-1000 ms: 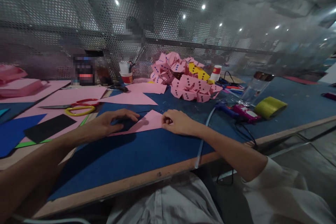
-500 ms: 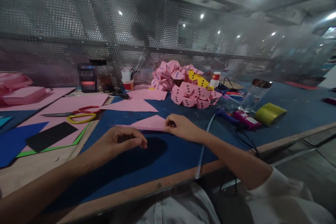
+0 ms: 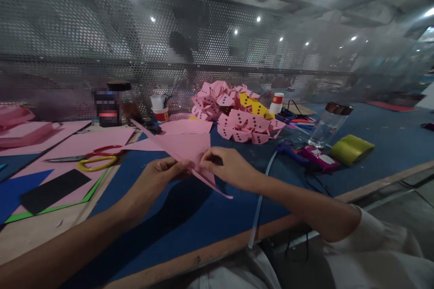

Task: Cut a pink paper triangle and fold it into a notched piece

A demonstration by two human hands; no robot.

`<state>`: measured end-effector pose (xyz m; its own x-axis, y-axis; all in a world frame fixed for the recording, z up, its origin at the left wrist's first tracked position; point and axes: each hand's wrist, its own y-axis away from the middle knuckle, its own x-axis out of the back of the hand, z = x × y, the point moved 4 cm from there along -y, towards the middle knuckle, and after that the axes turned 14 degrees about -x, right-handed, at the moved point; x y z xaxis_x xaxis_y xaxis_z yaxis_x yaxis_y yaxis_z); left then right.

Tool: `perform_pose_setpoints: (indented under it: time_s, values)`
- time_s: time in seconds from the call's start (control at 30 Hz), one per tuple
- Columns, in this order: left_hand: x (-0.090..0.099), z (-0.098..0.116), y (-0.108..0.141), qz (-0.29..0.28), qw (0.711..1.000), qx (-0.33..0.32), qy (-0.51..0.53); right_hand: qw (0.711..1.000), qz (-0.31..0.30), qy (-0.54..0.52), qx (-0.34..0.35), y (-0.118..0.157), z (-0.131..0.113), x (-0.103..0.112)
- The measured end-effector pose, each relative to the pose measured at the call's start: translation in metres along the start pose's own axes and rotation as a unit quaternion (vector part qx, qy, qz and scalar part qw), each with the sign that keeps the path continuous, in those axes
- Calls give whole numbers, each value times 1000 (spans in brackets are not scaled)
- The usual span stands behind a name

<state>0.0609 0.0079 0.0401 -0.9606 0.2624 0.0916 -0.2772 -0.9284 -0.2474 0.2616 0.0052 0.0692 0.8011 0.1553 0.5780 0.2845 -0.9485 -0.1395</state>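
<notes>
A folded sheet of pink paper (image 3: 190, 146) is held up over the blue table top, tilted, with one long folded edge running down to the right. My left hand (image 3: 162, 172) pinches its lower left edge between thumb and fingers. On the paper's right side, my right hand (image 3: 227, 165) closes its fingertips, close to the left thumb. Behind the held sheet lie more flat pink sheets (image 3: 145, 144). Folded pink paper pieces with dark dots (image 3: 249, 125) are heaped just beyond, a few yellow ones (image 3: 252, 104) among them.
Scissors (image 3: 101, 158) with red and yellow handles lie left, near a black card (image 3: 59, 191) and blue paper (image 3: 23, 189). At right are a glass bottle (image 3: 325, 125), a purple-and-blue glue gun (image 3: 315, 157) and a yellow tape roll (image 3: 352, 149). A perforated metal screen (image 3: 210, 40) stands behind.
My left hand has moved onto the pink paper and now grips it. The paper has been lifted and tilted, and my right hand has shifted slightly along it.
</notes>
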Motion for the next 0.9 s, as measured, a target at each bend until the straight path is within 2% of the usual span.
perform_pose_setpoints:
  time_s: [0.1, 0.13, 0.2, 0.27, 0.4, 0.43, 0.53, 0.6, 0.7, 0.77, 0.83, 0.9]
  values:
    - [6, 6, -15, -3, 1000, 9, -26, 993, 113, 10, 31, -11, 2, 29]
    - [6, 7, -20, -15, 999, 18, -30, 991, 129, 3, 25, -16, 5, 36]
    - [3, 8, -29, -50, 997, 41, -30, 994, 106, -22, 7, -25, 11, 42]
    - [-1, 7, -36, -69, 996, 53, -27, 998, 51, -45, -11, -33, 18, 40]
    - [-2, -3, -43, -8, 999, 23, -21, 986, -32, -134, -91, -36, 35, 29]
    - [0, -8, -43, 4, 1000, 18, -17, 981, -42, -156, -112, -35, 38, 27]
    - [1, -24, -40, -51, 998, 34, -7, 973, -36, -167, -157, -25, 46, 23]
    - [5, -32, -39, -49, 997, 51, -19, 970, -34, -169, -169, -19, 50, 19]
    - [9, -37, -41, -29, 998, 58, -28, 980, -42, -149, -128, -14, 52, 16]
    - [8, -38, -44, -28, 997, 64, -23, 990, -26, -90, -105, -14, 55, 17]
    - [6, -37, -45, -33, 997, 71, -23, 997, 27, -5, -71, -16, 55, 23]
    - [4, -36, -45, -45, 995, 82, -32, 987, 123, 107, 9, -16, 47, 32]
